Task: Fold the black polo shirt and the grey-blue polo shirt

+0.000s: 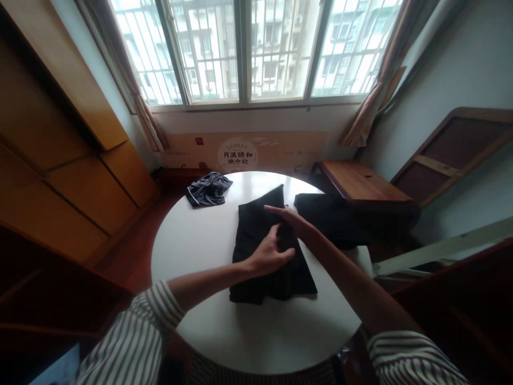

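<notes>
Beige panel (245, 152) reads "月满颐和 映中秋"; smaller print (300, 153) illegible.

The black cloth garment (252, 240) lies across the middle of the round white bench (188, 278), with the bare left hand (274, 255) and bare right hand (293, 220) over it. Behind it to the left, near the far edge, sits the crumpled dark-grey cloth garment (208, 189); to its right, along the bench's right edge, lies the folded black cloth (326, 216). The flat orange-brown wooden cabinet (88, 187) stands left of the bench, the wide metal-framed window (244, 53) behind.
</notes>
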